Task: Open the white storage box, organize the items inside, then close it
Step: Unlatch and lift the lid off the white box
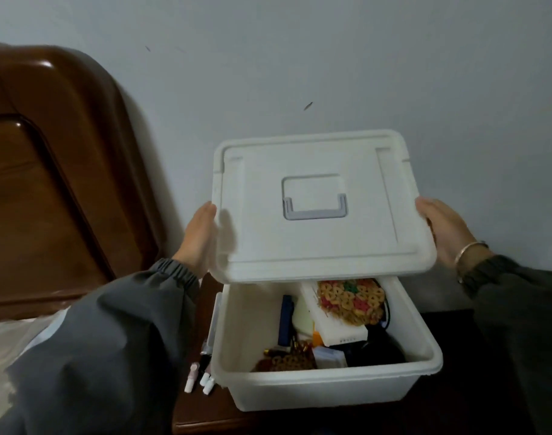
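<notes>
The white storage box (315, 387) stands on a dark wooden nightstand. Its white lid (315, 246), with a grey handle (315, 211) on top, is lifted off and held tilted above the box's far half. My left hand (199, 240) grips the lid's left edge and my right hand (444, 233) grips its right edge. Inside the box lie a colourful patterned pack (350, 301), a white flat box (337, 328), a dark blue item (286, 318), a black item (378, 350) and other small things, jumbled together.
Small white-capped tubes and bottles (200, 375) lie on the nightstand (202, 412) left of the box. A brown wooden headboard (55, 171) rises at the left, with bedding (4, 340) below it. A grey wall (299, 58) stands directly behind.
</notes>
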`<state>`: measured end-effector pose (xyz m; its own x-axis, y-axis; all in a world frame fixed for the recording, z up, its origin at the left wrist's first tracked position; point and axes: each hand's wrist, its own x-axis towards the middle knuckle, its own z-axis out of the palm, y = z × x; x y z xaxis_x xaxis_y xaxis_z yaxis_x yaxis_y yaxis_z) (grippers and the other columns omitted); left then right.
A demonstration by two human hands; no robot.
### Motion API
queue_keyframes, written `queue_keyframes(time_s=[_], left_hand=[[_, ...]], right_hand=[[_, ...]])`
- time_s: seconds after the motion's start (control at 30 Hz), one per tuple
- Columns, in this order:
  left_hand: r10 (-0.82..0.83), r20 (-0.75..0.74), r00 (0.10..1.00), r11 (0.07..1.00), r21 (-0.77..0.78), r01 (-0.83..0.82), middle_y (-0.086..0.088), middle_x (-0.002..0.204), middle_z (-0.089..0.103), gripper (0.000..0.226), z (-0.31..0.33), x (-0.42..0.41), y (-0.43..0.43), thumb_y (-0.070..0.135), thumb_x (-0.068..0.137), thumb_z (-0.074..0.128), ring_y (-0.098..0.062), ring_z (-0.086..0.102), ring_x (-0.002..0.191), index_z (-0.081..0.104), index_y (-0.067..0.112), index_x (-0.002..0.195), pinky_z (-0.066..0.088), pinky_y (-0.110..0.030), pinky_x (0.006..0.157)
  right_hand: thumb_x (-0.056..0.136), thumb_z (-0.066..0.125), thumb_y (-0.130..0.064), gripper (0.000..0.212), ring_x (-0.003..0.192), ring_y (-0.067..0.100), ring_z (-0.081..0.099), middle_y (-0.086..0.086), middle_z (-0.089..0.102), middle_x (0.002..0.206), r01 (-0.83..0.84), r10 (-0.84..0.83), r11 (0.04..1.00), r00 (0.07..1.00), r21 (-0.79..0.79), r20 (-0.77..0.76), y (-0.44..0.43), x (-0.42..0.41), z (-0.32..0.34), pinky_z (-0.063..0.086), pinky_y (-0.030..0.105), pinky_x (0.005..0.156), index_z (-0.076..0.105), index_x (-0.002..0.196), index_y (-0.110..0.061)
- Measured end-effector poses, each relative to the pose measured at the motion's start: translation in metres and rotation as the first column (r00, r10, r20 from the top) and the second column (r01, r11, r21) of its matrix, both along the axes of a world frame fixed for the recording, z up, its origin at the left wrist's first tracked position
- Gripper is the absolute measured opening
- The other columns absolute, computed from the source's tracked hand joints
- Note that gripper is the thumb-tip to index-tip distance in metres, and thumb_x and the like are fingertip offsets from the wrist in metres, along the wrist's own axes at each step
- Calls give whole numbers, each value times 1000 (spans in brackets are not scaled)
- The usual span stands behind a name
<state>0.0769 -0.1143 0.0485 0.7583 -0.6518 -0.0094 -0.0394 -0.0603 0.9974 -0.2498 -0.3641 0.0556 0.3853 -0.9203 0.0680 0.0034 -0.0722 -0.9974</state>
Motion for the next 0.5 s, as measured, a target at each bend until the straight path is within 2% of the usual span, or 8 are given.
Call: queue_keyframes(time_s=[0.07,0.13,0.2,0.3,0.43,0.5], left_hand=[[49,148,988,999,-27,-45,-7,119,64,43,15,9,-16,39,90,32,-29,61,110,61,22,116,47,-54,99],[86,234,968,995,-60,-74,-5,125,60,45,22,18,-33,40,93,28,-26,57,115,55,23,125,45,-51,102],[83,227,970,995,-78,-67,-4,131,56,49,24,27,-50,45,93,25,-25,53,120,50,26,131,43,-51,104],[72,188,980,993,-107,-52,-4,130,56,50,17,42,-71,49,90,23,-28,52,121,49,30,129,41,-54,104],[-9,146,989,997,-76,21,7,131,55,50,-11,55,-84,59,88,21,-21,50,124,47,43,126,40,-55,104],[-42,161,986,996,-76,55,13,133,53,48,-28,58,-87,62,90,21,-15,49,125,43,46,129,39,-53,105]], right_hand=[[91,54,-27,38,100,15,59,0,60,114,97,-97,985,995,-140,6,-11,19,14,46,28,85,53,126,-12],[91,53,-25,40,97,10,58,-2,60,116,149,-151,967,989,-208,7,-25,37,22,45,25,84,51,129,-13],[91,51,-26,41,100,12,56,-2,59,115,159,-166,961,986,-227,-11,-40,54,23,44,27,89,49,130,-14],[93,49,-30,43,100,12,53,-3,57,114,130,-144,968,988,-213,-51,-58,75,13,38,24,85,43,134,-17],[95,46,-35,45,100,11,49,-5,52,113,96,-123,976,983,-196,-134,-75,91,-13,34,22,79,38,136,-18],[95,45,-37,44,99,11,49,-6,52,111,86,-112,981,983,-173,-147,-81,95,-29,34,24,82,39,135,-19]])
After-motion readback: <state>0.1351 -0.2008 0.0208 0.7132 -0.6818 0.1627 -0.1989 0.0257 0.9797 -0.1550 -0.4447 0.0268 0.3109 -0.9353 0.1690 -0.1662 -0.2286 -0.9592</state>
